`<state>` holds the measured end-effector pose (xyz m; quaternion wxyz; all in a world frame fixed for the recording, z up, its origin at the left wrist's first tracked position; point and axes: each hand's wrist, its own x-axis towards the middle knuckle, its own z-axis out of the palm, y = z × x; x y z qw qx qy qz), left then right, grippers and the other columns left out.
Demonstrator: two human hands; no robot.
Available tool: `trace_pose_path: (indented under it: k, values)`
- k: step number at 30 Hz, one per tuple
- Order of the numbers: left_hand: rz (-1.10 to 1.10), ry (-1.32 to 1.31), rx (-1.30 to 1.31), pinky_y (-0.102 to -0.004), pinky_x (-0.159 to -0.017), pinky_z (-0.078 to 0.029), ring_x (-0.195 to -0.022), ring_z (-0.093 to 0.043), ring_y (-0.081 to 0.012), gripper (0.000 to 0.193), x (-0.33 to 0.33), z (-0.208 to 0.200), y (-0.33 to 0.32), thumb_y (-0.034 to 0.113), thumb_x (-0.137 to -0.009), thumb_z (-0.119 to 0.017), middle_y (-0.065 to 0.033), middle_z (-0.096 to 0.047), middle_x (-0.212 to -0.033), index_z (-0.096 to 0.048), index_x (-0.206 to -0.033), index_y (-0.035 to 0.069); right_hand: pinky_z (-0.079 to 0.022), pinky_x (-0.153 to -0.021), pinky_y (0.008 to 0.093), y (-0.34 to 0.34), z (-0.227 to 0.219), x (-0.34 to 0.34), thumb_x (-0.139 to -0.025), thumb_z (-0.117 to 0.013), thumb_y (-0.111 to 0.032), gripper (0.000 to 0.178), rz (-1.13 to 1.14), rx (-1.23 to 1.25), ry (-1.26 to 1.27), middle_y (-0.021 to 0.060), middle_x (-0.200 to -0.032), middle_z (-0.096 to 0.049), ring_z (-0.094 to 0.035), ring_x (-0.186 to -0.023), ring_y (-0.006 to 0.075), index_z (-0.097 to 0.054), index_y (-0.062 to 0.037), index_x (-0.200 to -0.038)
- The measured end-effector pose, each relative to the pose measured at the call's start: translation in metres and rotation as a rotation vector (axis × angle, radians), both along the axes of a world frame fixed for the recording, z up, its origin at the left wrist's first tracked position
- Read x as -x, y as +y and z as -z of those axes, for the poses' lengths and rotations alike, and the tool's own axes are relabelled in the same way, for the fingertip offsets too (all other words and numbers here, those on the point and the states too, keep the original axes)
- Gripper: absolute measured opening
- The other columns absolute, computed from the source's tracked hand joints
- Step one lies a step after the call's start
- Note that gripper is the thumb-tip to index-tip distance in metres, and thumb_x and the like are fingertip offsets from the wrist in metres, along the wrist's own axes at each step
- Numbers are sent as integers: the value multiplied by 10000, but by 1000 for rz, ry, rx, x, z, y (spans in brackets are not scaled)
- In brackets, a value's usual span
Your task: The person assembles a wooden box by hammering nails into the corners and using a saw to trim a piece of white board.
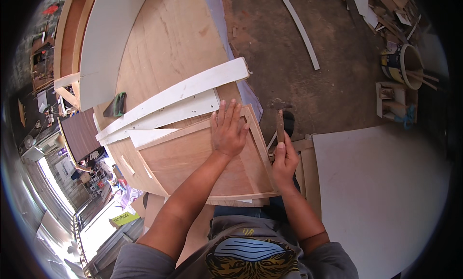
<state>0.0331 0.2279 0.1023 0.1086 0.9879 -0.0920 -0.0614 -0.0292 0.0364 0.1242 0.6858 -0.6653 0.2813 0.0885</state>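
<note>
My left hand [228,133] lies with fingers stretched out across the far rail of a framed wooden panel [188,158], near its far right corner. The panel is a shallow frame of light strips around a reddish plywood sheet, lying flat in front of me. My right hand [285,162] is closed round the wooden handle of a hammer [280,127], just off the panel's right edge. The hammer stands head upward in the view, its dark metal head beyond my fingers. Just past the panel lie long white boards [178,98], one with small holes.
A plywood sheet [169,38] forms the work surface. On it, left of the boards, is a green-and-black handled tool [115,105]. A large white sheet [376,182] lies at right. A bucket [402,64] and scrap wood [386,14] stand far right; a white strip [301,31] lies on the floor.
</note>
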Motion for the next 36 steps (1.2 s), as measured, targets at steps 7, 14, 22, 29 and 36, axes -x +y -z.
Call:
trace_pose_path:
  k: [7, 14, 22, 29, 36]
  values:
    - [1, 8, 8, -588, -1198, -200, -1562, -252, -357, 633, 0, 1, 1, 369, -1002, -569, -123, -381, -1651, -465, -1537, 46, -541, -895, 331, 6, 10, 6, -1041, -569, -111, 352, -80, 91, -21, 219, -1125, -746, -731, -1035, 242, -635, 52, -1346]
    - [-1, 20, 7, -588, -1193, -211, -1558, -263, -358, 633, -1, -1, 0, 374, -1004, -566, -122, -389, -1647, -466, -1537, 47, -552, -818, 337, 1, -4, -1, -1035, -581, -97, 342, -22, 18, 47, 193, -1072, -753, -734, -908, 246, -643, 34, -1345]
    - [-6, 2, 4, -583, -1189, -221, -1553, -277, -354, 626, 0, 1, 1, 384, -1009, -563, -123, -398, -1643, -479, -1530, 48, -534, -774, 307, 4, 2, 1, -1026, -593, -89, 338, -118, 67, 5, 192, -952, -724, -689, -819, 171, -650, 10, -1344]
    - [3, 10, -7, -577, -1187, -226, -1554, -278, -352, 623, -1, -1, -1, 379, -1008, -566, -125, -405, -1639, -484, -1523, 39, -546, -819, 320, 3, 6, 5, -1029, -596, -104, 336, -109, 18, 61, 200, -1035, -745, -715, -902, 185, -652, 31, -1332]
    - [3, 2, 0, -578, -1191, -220, -1556, -271, -349, 627, -1, -1, 0, 380, -1008, -566, -128, -394, -1644, -476, -1527, 39, -552, -862, 336, 5, 11, 11, -1031, -604, -119, 323, -115, 75, 6, 224, -1134, -747, -731, -976, 237, -670, 50, -1298]
